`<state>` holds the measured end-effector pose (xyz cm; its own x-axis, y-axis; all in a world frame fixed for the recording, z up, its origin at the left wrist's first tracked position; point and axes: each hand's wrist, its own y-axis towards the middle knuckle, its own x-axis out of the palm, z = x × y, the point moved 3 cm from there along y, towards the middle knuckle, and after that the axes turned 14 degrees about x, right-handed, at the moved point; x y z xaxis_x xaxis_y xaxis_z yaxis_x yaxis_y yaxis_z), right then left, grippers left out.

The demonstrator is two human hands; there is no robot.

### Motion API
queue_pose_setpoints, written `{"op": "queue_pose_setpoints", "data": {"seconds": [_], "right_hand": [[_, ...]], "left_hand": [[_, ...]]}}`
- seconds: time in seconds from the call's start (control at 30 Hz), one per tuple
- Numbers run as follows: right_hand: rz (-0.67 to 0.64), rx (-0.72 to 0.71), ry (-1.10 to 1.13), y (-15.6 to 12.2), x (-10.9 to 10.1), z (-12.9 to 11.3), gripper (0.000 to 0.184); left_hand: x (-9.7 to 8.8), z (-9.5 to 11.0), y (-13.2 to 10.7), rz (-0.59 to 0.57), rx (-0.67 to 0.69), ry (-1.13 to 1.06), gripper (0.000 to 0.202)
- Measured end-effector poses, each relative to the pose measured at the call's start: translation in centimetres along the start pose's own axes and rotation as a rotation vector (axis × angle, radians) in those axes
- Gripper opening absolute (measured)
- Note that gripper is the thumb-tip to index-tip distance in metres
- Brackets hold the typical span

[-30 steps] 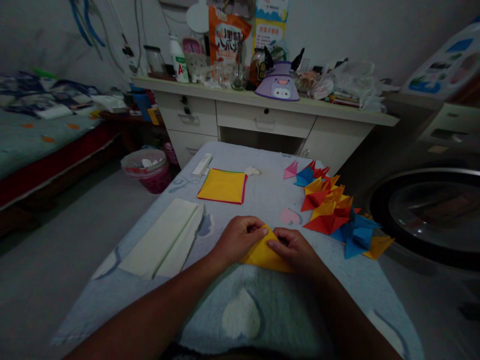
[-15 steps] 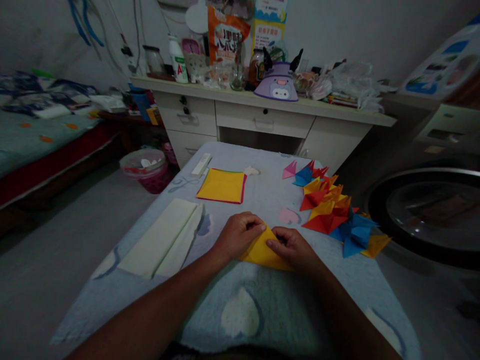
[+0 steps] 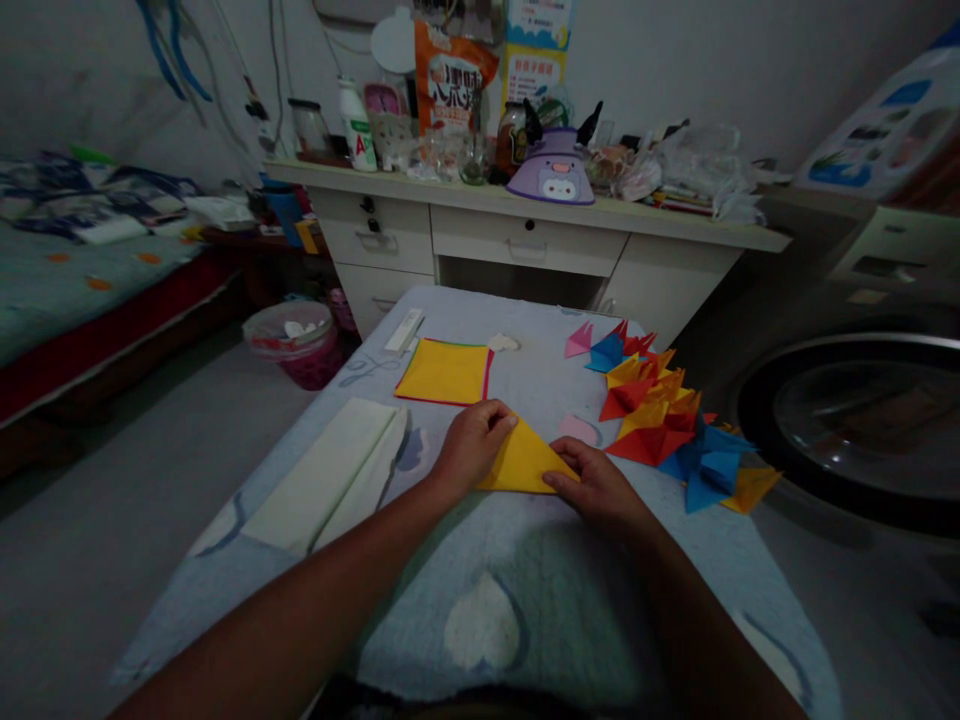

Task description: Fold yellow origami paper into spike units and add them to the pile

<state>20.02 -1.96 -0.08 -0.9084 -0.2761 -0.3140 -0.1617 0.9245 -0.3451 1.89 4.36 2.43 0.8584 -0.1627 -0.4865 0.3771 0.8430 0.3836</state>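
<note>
A sheet of yellow origami paper [image 3: 526,462], folded into a triangle, is between my two hands over the table. My left hand [image 3: 477,446] pinches its top corner between thumb and fingers. At its right corner, my right hand [image 3: 594,478] grips the paper with the thumb on the near face. Beyond my left hand lies a stack of square coloured paper [image 3: 444,371], yellow on top with red and green edges showing. To the right stands a row of folded paper cranes [image 3: 654,415] in pink, blue, red, yellow and orange.
Folded whitish cloth or paper [image 3: 326,470] lies on the table's left, with a small white box [image 3: 404,331] farther back. A patterned cloth covers the table [image 3: 420,620]. Behind it is a cluttered white desk [image 3: 375,235]; a pink bin [image 3: 311,368] stands left, a washing machine [image 3: 847,300] right.
Both hands have moved slightly away from me with the yellow paper. The paper now shows as a clearer triangle, and my right hand has shifted to its right corner.
</note>
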Motion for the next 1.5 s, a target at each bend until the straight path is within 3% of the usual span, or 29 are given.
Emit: {"op": "queue_pose_setpoints", "data": {"seconds": [0.1,0.17,0.27,0.37,0.43,0.5,0.57,0.7,1.17,1.37,1.5], "right_hand": [[0.092,0.004,-0.022,0.1,-0.5,0.1,0.028],[0.201,0.014,-0.158,0.1,-0.9,0.1,0.027],[0.378,0.024,-0.398,0.0,-1.1,-0.2,0.028],[0.619,-0.074,-0.631,-0.3,-0.9,-0.7,0.031],[0.712,-0.189,-0.735,-0.5,-0.3,-1.0,0.029],[0.650,-0.296,-0.768,-0.5,0.7,-1.3,0.023],[0.491,-0.373,-0.753,-0.4,1.8,-1.4,0.025],[0.334,-0.365,-0.734,-0.2,3.0,-1.5,0.033],[0.319,-0.338,-0.789,-0.2,3.1,-1.3,0.030],[0.290,-0.345,-0.814,-0.4,3.0,-1.3,0.030],[0.283,-0.324,-0.771,-0.1,2.8,-1.1,0.031]], "left_hand": [[0.9,-0.4,0.8,-0.069,0.043,0.215,0.018],[1.7,-0.8,1.2,-0.125,0.058,0.406,0.018],[2.7,-1.4,1.3,-0.158,0.057,0.492,0.017],[3.4,-1.9,1.1,-0.188,0.056,0.547,0.018],[3.7,-2.0,1.1,-0.208,0.053,0.582,0.018],[3.8,-2.1,1.0,-0.226,0.052,0.616,0.018],[3.9,-2.1,1.0,-0.237,0.057,0.648,0.018],[3.9,-2.0,1.1,-0.255,0.086,0.703,0.019],[3.5,-2.9,1.9,-0.322,0.138,0.809,0.022],[2.5,-0.8,1.6,-0.280,0.233,0.838,0.020],[1.5,0.1,0.1,-0.353,0.250,0.625,0.014]]}}
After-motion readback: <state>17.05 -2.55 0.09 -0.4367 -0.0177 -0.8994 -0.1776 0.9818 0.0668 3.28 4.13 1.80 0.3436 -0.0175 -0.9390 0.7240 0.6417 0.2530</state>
